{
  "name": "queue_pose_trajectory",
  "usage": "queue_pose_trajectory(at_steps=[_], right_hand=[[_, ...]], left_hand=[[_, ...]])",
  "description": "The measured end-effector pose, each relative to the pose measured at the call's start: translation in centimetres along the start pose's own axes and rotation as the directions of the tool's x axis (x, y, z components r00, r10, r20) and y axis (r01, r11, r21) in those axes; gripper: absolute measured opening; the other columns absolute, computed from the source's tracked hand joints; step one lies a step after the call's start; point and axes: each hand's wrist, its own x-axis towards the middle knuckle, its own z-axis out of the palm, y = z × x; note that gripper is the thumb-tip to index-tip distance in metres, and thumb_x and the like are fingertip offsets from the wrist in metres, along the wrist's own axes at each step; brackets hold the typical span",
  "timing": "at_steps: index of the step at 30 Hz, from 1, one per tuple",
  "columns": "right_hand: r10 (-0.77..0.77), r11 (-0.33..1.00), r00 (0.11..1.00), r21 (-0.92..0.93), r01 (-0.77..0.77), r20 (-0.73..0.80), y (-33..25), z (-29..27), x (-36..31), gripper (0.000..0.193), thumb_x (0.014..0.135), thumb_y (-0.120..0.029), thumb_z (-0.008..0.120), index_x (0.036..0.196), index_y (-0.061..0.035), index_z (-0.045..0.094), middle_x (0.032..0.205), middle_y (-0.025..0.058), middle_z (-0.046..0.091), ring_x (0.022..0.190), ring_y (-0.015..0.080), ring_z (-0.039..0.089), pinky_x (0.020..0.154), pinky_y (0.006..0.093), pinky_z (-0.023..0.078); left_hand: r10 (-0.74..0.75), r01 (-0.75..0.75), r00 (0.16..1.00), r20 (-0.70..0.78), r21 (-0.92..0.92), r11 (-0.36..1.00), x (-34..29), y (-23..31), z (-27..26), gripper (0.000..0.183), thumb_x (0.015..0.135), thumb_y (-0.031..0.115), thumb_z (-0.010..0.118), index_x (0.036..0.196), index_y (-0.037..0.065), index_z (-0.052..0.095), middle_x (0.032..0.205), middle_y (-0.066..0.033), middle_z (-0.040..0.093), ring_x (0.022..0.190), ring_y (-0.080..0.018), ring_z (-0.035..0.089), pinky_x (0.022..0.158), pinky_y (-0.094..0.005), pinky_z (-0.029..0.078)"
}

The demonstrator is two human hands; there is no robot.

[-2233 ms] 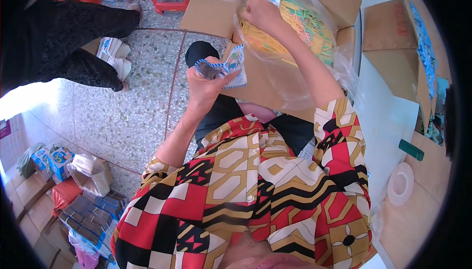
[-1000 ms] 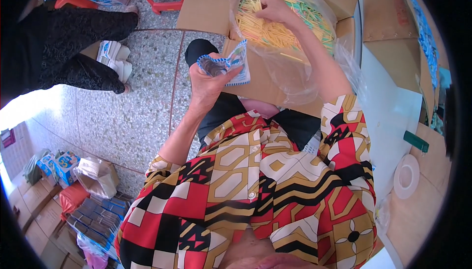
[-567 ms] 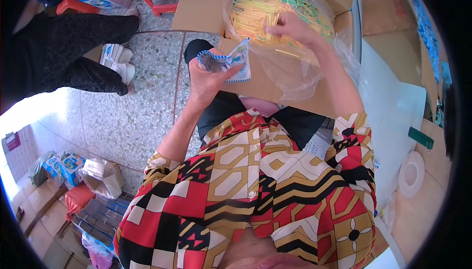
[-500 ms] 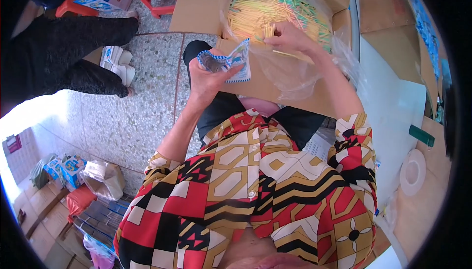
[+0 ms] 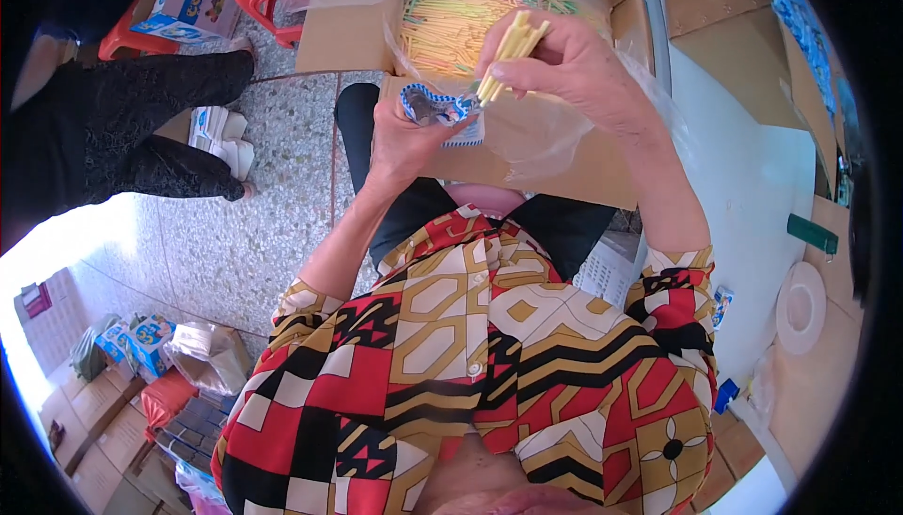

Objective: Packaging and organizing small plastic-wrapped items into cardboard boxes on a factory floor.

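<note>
Over the lap, in front of the open cardboard box [image 5: 357, 35]: left hand [image 5: 400, 134] curled around a small blue-and-white pouch [image 5: 437, 109], mouth gaping toward the right. Right hand [image 5: 574, 68] just beside it, pinching a bundle of pale yellow sticks [image 5: 508, 49] between thumb and fingers. Bundle's long axis slanted, upper end up and right, lower tips touching or just entering the pouch mouth; hard to tell which. Right hand the nearer to the heap of loose sticks [image 5: 451, 26] in the plastic-lined box behind. White worktop [image 5: 752, 195] off to the right.
</note>
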Motion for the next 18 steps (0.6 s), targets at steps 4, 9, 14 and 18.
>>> queue_pose_trajectory(at_steps=[4,9,14,18], right_hand=[[0.028,0.992,0.999,-0.126,-0.025,0.026,0.6,-0.3,-0.3,0.012,0.082,-0.012,0.062,0.092,-0.0056,0.06,0.081,-0.0028,0.055,0.072,0.0031,0.049,0.064,0.0187,0.041],[-0.023,0.981,0.999,-0.193,0.018,-0.024,0.7,0.1,-0.6,0.012,0.082,-0.01,0.062,0.092,-0.0044,0.06,0.081,-0.0037,0.054,0.072,0.0026,0.048,0.063,0.018,0.039],[-0.082,0.929,0.993,-0.367,0.044,-0.088,0.2,0.6,-0.9,0.011,0.081,-0.008,0.062,0.091,-0.0042,0.06,0.085,-0.0028,0.054,0.071,0.0027,0.048,0.062,0.0182,0.039],[-0.196,0.895,0.968,-0.433,0.111,-0.158,0.2,0.4,-1.3,0.012,0.08,-0.008,0.063,0.091,-0.0048,0.061,0.091,-0.0012,0.056,0.073,0.0037,0.049,0.061,0.0197,0.039]], left_hand=[[-0.01,0.007,1.0,0.028,0.096,0.995,0.2,0.5,0.3,0.016,0.071,0.01,0.073,0.081,-0.001,0.066,0.072,-0.0001,0.065,0.065,-0.002,0.054,0.058,-0.0215,0.045],[0.023,-0.035,0.998,0.064,0.198,0.979,0.4,0.6,0.3,0.013,0.07,0.006,0.074,0.077,0.001,0.064,0.071,0.0009,0.063,0.065,-0.0026,0.054,0.059,-0.0208,0.045],[0.029,-0.044,0.995,0.09,0.176,0.983,0.8,1.8,0.7,0.014,0.071,0.001,0.073,0.078,0.002,0.062,0.074,0.0008,0.063,0.066,-0.0044,0.055,0.062,-0.0207,0.047],[0.021,-0.015,0.995,0.096,-0.067,0.998,1.4,1.9,1.4,0.022,0.072,0.004,0.072,0.093,0.0,0.064,0.084,-0.0013,0.066,0.073,-0.005,0.059,0.066,-0.0219,0.049]])
